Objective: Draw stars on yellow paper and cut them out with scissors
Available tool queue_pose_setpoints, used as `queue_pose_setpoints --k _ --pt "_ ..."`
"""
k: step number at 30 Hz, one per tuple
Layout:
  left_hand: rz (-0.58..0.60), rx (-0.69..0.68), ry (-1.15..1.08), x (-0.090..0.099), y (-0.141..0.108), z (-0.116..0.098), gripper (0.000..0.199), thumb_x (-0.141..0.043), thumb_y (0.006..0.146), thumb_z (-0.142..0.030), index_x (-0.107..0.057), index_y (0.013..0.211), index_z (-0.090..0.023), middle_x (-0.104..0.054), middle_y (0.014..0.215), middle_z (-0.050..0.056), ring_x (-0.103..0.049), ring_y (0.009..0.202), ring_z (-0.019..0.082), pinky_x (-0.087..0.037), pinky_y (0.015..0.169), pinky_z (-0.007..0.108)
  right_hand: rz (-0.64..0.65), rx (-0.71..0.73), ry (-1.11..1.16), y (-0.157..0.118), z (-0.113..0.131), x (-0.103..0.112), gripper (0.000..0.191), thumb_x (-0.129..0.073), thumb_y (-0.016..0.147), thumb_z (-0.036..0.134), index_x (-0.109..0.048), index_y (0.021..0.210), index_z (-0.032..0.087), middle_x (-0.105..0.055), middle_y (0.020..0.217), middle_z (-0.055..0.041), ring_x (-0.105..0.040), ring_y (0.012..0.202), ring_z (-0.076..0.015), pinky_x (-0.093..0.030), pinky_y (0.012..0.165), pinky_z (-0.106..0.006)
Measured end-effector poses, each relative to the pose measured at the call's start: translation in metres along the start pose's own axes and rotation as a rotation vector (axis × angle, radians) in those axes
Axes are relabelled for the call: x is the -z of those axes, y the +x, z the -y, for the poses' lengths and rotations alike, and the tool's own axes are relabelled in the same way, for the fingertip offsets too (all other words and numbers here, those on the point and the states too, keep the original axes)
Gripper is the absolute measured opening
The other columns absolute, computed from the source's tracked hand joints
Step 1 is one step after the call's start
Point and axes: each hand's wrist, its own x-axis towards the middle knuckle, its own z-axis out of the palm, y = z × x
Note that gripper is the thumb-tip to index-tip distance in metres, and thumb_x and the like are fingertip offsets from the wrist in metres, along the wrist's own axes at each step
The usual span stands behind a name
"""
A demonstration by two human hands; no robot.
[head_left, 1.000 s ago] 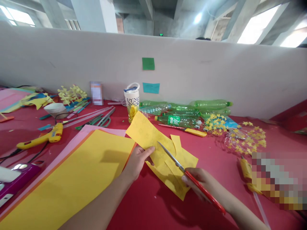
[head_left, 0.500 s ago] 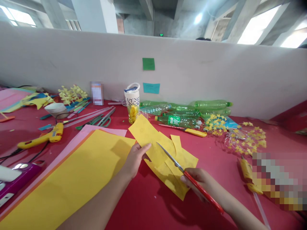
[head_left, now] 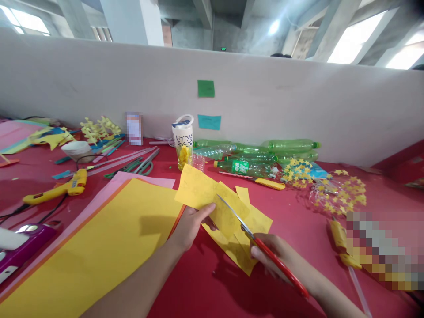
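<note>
- I see the left hand (head_left: 188, 227) pinching the yellow strip (head_left: 196, 187), which spreads past its thumb toward the right hand (head_left: 273, 247).
- I have the right closed around red-handled scissors (head_left: 281, 265), blades at the strip.

From the view's centre, at twelve, a green note (head_left: 206, 88) sits on the wall (head_left: 109, 84) above a blue note (head_left: 209, 122). Bottles (head_left: 256, 168) lie at three, with stars (head_left: 351, 192) farther out. A glue gun (head_left: 339, 235) lies at four, a power strip (head_left: 35, 242) at eight. At nine, a cup (head_left: 77, 150) stands beyond another glue gun (head_left: 75, 183); at ten, an upright tumbler (head_left: 182, 136).
</note>
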Motion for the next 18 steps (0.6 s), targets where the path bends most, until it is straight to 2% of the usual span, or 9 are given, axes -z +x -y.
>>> queue_pose_setpoints --k 7,10,14,18 --pt "-0.008 -0.031 -0.059 -0.001 0.001 -0.002 0.024 -0.064 0.077 -0.032 -0.069 0.092 -0.014 -0.069 0.080 0.006 -0.059 0.058 0.016 -0.050 0.048 0.026 -0.021 -0.107 0.121 0.003 0.005 -0.004 0.036 -0.054 0.082 0.047 -0.042 0.067 0.017 -0.037 0.046 0.0084 -0.036 0.038 -0.0049 -0.027 0.037 -0.016" --pt "-0.005 -0.034 -0.066 -0.001 0.001 -0.002 0.023 -0.064 0.077 -0.031 -0.068 0.091 -0.013 -0.069 0.078 0.006 -0.059 0.058 0.016 -0.050 0.047 0.026 -0.021 -0.113 0.138 0.004 0.004 -0.003 0.035 -0.056 0.082 0.045 -0.039 0.065 0.018 -0.038 0.045 0.0085 -0.036 0.036 -0.0042 -0.027 0.036 -0.015" --pt "0.006 -0.036 -0.080 0.002 0.003 -0.004 0.019 -0.064 0.078 -0.031 -0.067 0.080 -0.013 -0.068 0.071 0.005 -0.059 0.057 0.014 -0.049 0.048 0.024 -0.036 -0.110 0.149 0.006 -0.002 -0.005 0.035 -0.057 0.081 0.043 -0.038 0.064 0.019 -0.036 0.045 0.0088 -0.036 0.036 -0.0042 -0.026 0.035 -0.015" --pt "-0.070 -0.076 -0.083 0.004 0.006 -0.008 0.018 -0.064 0.077 -0.032 -0.066 0.074 -0.013 -0.067 0.068 0.003 -0.058 0.057 0.012 -0.047 0.050 0.021 -0.062 -0.092 0.144 0.007 -0.007 -0.006 0.035 -0.056 0.082 0.043 -0.038 0.064 0.019 -0.036 0.046 0.0087 -0.036 0.037 -0.0048 -0.027 0.036 -0.016"
